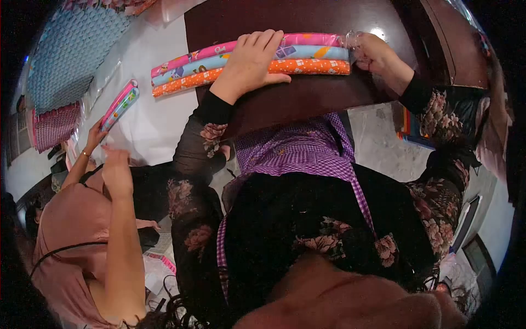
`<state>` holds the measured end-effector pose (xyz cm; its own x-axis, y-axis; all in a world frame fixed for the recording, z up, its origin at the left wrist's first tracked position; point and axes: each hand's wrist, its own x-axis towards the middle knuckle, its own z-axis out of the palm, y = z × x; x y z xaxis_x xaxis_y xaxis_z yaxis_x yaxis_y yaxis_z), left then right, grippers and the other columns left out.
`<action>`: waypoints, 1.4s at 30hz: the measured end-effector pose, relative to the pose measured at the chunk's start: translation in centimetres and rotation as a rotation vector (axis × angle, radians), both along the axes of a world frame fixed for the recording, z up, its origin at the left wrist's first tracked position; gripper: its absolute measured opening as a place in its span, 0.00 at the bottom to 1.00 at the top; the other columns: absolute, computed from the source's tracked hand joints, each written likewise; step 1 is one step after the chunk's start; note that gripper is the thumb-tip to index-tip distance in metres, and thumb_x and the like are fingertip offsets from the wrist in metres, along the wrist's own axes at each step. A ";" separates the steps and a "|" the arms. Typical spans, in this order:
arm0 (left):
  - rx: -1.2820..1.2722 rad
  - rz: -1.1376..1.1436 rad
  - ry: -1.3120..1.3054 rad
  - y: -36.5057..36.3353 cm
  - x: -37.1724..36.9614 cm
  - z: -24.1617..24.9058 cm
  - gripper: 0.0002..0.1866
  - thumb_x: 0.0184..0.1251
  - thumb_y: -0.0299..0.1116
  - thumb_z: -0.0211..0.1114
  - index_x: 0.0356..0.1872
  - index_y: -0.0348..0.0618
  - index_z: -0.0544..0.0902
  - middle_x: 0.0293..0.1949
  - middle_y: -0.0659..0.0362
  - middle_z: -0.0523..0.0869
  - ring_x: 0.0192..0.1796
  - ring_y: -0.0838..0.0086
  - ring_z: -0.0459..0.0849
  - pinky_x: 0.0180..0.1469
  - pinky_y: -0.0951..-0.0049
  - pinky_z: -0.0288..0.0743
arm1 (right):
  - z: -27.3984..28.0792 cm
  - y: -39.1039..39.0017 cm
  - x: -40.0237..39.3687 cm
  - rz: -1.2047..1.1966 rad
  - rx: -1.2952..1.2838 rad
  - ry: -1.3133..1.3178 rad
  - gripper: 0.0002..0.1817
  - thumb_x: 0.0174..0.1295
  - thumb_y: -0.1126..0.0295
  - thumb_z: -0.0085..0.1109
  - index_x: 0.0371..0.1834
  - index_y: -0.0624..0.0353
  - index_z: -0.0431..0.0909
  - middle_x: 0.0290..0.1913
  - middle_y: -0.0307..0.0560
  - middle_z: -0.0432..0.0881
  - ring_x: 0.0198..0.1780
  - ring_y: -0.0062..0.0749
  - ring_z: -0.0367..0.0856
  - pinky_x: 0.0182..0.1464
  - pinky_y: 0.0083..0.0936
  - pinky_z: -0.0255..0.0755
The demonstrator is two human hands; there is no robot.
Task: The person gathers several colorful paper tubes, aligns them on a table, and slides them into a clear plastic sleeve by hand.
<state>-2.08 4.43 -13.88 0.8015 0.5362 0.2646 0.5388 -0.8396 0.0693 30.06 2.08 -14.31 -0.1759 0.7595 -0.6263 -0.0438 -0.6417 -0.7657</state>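
Note:
Three long rolls of printed paper [312, 66], pink, light blue and orange, lie side by side across the dark table in what looks like clear plastic. My left hand [252, 61] rests flat over their middle, fingers stretched out and thumb pointing right. At the right end of the rolls, my right hand [378, 54] is closed on the loose end of the clear plastic wrapping [354, 45]. Its fingertips are partly hidden by the curled hand.
Beside me on the left, a co-worker [71, 225] holds a smaller bundle of printed rolls [121, 104] over the white table surface [153, 123]. Blue textured material [71, 55] stands at the far left. The dark table's edge [307, 112] runs close to my purple checked apron [296, 148].

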 end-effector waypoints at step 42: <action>0.050 -0.025 0.014 0.1 0.1 -0.5 0.47 0.49 0.60 0.72 0.68 0.44 0.69 0.61 0.55 0.75 0.60 0.61 0.74 0.61 0.59 0.67 | 3.5 -6.8 9.0 -0.492 0.345 -0.249 0.15 0.71 0.64 0.58 0.56 0.58 0.82 0.25 0.30 0.75 0.22 0.11 0.67 0.22 0.12 0.58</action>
